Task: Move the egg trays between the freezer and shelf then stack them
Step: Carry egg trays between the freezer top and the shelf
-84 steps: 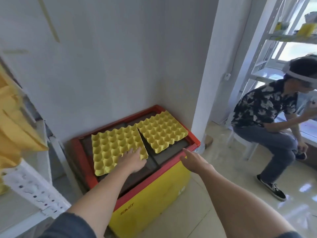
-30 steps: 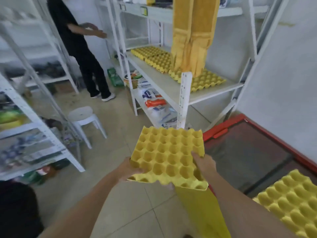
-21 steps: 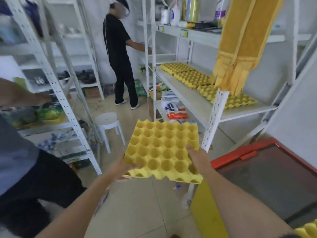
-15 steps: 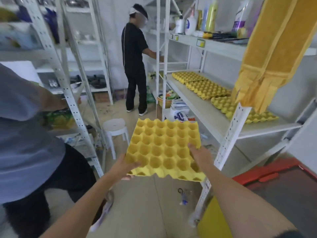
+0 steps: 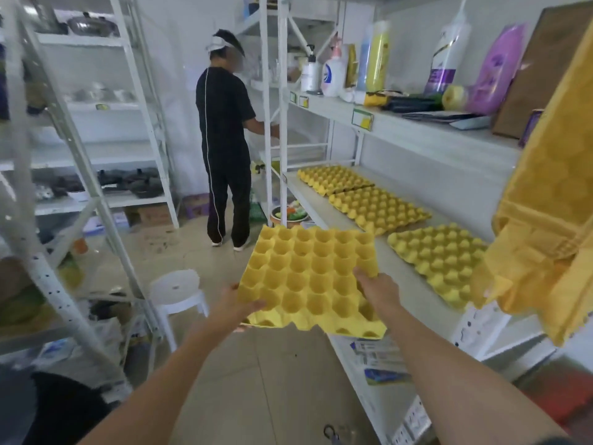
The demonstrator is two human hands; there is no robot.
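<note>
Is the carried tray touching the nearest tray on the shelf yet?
Apart. The head view shows bare shelf between the carried tray and the nearest tray.

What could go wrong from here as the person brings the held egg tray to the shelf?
The held egg tray is gripped by the left hand and right hand only at its near edge, so its far side may sag or slip. The yellow cloth hangs over the nearest shelf tray and could snag a tray set there. The white stool stands in the aisle, a possible trip hazard.
</note>
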